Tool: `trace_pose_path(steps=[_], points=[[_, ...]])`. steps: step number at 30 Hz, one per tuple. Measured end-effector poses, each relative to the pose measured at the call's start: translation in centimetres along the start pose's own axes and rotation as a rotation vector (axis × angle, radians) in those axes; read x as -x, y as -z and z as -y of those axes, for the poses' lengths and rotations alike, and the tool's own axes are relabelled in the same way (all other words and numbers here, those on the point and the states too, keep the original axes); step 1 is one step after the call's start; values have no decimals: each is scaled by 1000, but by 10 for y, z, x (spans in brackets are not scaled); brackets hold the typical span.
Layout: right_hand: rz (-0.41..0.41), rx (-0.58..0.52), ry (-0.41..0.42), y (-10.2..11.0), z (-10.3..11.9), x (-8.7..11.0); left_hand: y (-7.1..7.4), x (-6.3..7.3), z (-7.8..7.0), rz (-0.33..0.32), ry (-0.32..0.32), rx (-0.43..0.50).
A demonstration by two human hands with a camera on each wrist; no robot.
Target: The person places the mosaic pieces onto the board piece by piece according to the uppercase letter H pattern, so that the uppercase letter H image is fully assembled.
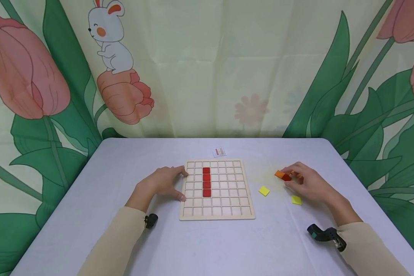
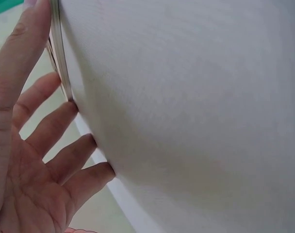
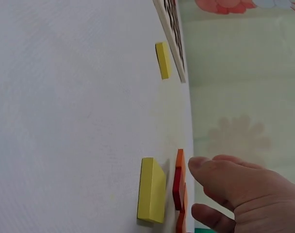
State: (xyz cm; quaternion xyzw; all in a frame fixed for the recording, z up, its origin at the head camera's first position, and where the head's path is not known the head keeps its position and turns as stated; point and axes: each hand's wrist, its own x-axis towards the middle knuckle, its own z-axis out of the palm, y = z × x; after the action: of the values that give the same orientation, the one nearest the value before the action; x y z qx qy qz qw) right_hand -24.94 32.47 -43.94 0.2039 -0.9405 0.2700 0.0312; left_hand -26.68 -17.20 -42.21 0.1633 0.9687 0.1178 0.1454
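Observation:
A square wooden grid board (image 1: pixel 217 219) lies on the table with a column of several red tiles (image 1: pixel 206 184) in it. At its left edge rests my left hand (image 1: pixel 162 184), thumb and fingers spread apart; in the left wrist view the fingertips (image 2: pixel 85 141) touch the tabletop beside the board. My right hand (image 1: pixel 308 182) is over a small group of tiles, its thumb and fingers on either side of a red tile (image 1: pixel 286 177). Next to that one are an orange tile (image 1: pixel 279 174) and another orange tile (image 3: pixel 182 221), partly hidden. In the right wrist view a gap shows between thumb and tiles.
Two yellow tiles lie loose right of the board, one yellow tile (image 1: pixel 263 191) nearer it and another yellow tile (image 1: pixel 296 200) below my right hand. Behind the board is a small printed pattern card (image 1: pixel 219 151). A curtain with printed tulips (image 1: pixel 200 76) hangs behind the table (image 1: pixel 217 249).

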Motion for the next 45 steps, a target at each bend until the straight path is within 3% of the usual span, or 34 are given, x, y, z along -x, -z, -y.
trace_pose_path(steps=[17,28,35,41,45], points=[[43,108,-56,0,-10,1,-2,-3,-1,6,-9,6],[49,113,-89,-1,-11,0,1,-2,-4,7,-20,1],[31,81,-86,-4,-10,6,-1,-2,-4,6,-18,7],[-3,-22,-53,-3,-4,5,-2,-3,0,10,2,7],[3,-79,-76,-3,2,3,-1,-3,1,11,8,10]])
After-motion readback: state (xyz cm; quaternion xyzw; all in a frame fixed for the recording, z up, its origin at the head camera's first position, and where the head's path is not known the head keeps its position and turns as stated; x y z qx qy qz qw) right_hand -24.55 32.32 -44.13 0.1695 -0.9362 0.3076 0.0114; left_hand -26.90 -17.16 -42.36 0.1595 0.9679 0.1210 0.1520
